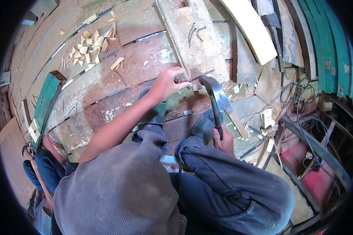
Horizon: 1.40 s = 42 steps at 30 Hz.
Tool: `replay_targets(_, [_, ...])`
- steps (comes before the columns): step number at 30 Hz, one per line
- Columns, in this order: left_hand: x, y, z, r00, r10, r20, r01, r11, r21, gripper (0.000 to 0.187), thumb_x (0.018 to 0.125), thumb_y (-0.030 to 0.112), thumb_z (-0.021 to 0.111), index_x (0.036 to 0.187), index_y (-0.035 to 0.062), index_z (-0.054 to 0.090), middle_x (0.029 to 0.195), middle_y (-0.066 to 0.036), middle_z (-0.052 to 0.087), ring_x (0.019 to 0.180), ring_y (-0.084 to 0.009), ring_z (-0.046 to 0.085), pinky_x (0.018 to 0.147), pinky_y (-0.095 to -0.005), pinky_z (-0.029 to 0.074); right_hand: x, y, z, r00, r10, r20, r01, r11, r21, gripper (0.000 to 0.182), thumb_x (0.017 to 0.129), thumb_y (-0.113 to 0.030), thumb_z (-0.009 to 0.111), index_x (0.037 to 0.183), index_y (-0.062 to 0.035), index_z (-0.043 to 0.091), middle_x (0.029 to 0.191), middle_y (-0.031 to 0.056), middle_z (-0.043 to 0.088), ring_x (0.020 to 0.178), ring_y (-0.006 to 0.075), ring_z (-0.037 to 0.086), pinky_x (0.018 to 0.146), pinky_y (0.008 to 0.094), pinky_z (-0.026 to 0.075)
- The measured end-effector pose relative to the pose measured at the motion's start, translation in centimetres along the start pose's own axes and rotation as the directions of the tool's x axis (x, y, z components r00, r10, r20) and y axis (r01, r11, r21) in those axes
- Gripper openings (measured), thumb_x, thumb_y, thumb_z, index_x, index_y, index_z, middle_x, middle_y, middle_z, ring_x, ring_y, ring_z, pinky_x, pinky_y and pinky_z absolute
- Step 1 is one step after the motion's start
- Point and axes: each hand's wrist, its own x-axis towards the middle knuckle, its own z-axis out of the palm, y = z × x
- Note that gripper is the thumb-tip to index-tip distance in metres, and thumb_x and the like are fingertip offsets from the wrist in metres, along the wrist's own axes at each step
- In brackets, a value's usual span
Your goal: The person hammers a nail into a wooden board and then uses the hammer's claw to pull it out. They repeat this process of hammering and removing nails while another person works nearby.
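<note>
My left hand [170,84] pinches a long nail [204,73] between thumb and fingers, its free end pointing right over a worn plank [208,53]. In my right hand [223,141] is the dark grip of a claw hammer [219,100], fingers wrapped around it. The hammer's head lies close to the nail's free end in this view. Farther up the same plank rest several bent nails [191,34]. Below the hammer head, a narrow wood strip [238,125] slants across the floor.
Wood offcuts [91,47] are heaped at upper left. A green board [47,100] stands left, near a co-worker's hand [28,152]. At right are a pale curved board [251,29], another hammer [273,29], green planks [329,51] and tangled cable [300,100]. Gaps run between floorboards.
</note>
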Motion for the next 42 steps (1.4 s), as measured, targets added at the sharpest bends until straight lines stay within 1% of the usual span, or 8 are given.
replay_targets(7, [0.4, -0.1, -0.1, 0.996, 0.079, -0.042, -0.076, 0.994, 0.073, 0.032, 0.072, 0.023, 0.084, 0.078, -0.0002, 0.063, 0.08, -0.015, 0.066, 0.07, -0.0289, 0.064, 0.068, -0.0377, 0.049, 0.0, 0.0, -1.1, 0.915, -0.396, -0.075, 0.389, 0.917, -0.094, 0.026, 0.094, -0.022, 0.063, 0.106, 0.0, 0.057, 0.066, 0.0205, 0.058, 0.058, 0.0408, 0.061, 0.052, 0.0445, 0.045])
replay_targets(15, [0.7, 0.6, -0.6, 0.997, 0.078, 0.02, -0.079, 0.995, 0.055, 0.028, 0.072, 0.021, 0.085, 0.076, 0.001, 0.065, 0.076, -0.014, 0.065, 0.071, -0.0299, 0.064, 0.067, -0.0387, 0.049, 1.5, -1.6, 0.2, 1.0, 0.026, 0.007, -0.026, 1.0, -0.004, 0.019, 0.096, -0.02, 0.059, 0.098, -0.0027, 0.053, 0.067, 0.022, 0.057, 0.065, 0.0437, 0.061, 0.056, 0.0454, 0.044])
replay_targets(23, [0.5, -0.1, -0.4, 0.994, 0.111, -0.003, -0.109, 0.982, 0.155, 0.032, 0.073, 0.027, 0.083, 0.079, 0.0007, 0.065, 0.08, -0.017, 0.064, 0.074, -0.0358, 0.063, 0.068, -0.0413, 0.05, 0.0, 1.2, -0.1, 0.945, -0.28, -0.167, 0.296, 0.952, 0.077, 0.031, 0.092, -0.02, 0.064, 0.104, 0.0072, 0.06, 0.062, 0.0207, 0.058, 0.055, 0.0423, 0.06, 0.052, 0.0453, 0.047])
replay_targets(31, [0.3, 0.6, -0.6, 0.995, 0.098, 0.022, -0.1, 0.983, 0.154, 0.032, 0.072, 0.026, 0.083, 0.077, 0.0016, 0.064, 0.08, -0.017, 0.064, 0.077, -0.0346, 0.063, 0.072, -0.0416, 0.049, 0.2, -0.1, -0.4, 0.995, -0.07, -0.076, 0.068, 0.997, -0.031, 0.022, 0.095, -0.017, 0.061, 0.107, 0.0005, 0.057, 0.068, 0.0205, 0.059, 0.064, 0.0415, 0.063, 0.057, 0.045, 0.046])
replay_targets(32, [0.3, 0.6, -0.5, 0.995, 0.099, 0.01, -0.1, 0.985, 0.137, 0.032, 0.072, 0.027, 0.082, 0.077, 0.0016, 0.064, 0.08, -0.017, 0.064, 0.078, -0.0362, 0.063, 0.071, -0.0423, 0.049, -0.2, 0.8, 0.0, 0.961, -0.207, -0.184, 0.211, 0.978, -0.001, 0.032, 0.1, -0.031, 0.055, 0.096, 0.0009, 0.056, 0.063, 0.0063, 0.056, 0.054, 0.0147, 0.055, 0.051, 0.0305, 0.043])
replay_targets(34, [0.1, 0.9, -0.4, 0.994, 0.106, 0.003, -0.104, 0.976, 0.192, 0.031, 0.072, 0.026, 0.082, 0.077, 0.0019, 0.064, 0.08, -0.017, 0.064, 0.077, -0.0357, 0.063, 0.07, -0.0423, 0.049, -0.4, 3.2, 0.2, 0.923, -0.332, -0.194, 0.315, 0.942, -0.114, 0.032, 0.1, -0.031, 0.054, 0.098, 0.0006, 0.057, 0.063, 0.0045, 0.056, 0.056, 0.013, 0.056, 0.051, 0.0297, 0.043])
replay_targets(37, [0.4, 0.5, -0.4, 0.994, 0.106, 0.004, -0.105, 0.982, 0.16, 0.03, 0.072, 0.027, 0.082, 0.078, 0.0025, 0.065, 0.08, -0.017, 0.065, 0.077, -0.0357, 0.063, 0.071, -0.0426, 0.049, 0.5, 1.9, 0.3, 0.975, -0.21, -0.077, 0.202, 0.974, -0.101, 0.031, 0.094, -0.02, 0.062, 0.112, 0.0043, 0.058, 0.073, 0.0234, 0.063, 0.068, 0.0435, 0.064, 0.061, 0.0458, 0.049])
replay_targets(42, [0.0, 0.2, -0.3, 0.989, 0.137, -0.051, -0.128, 0.979, 0.161, 0.028, 0.073, 0.026, 0.082, 0.077, 0.0032, 0.067, 0.078, -0.017, 0.064, 0.074, -0.0338, 0.062, 0.069, -0.0419, 0.048, 0.6, -0.8, 0.5, 1.0, 0.003, -0.028, -0.002, 0.999, 0.039, 0.027, 0.099, -0.025, 0.056, 0.097, 0.0015, 0.055, 0.064, 0.0181, 0.057, 0.056, 0.0358, 0.06, 0.053, 0.0422, 0.042])
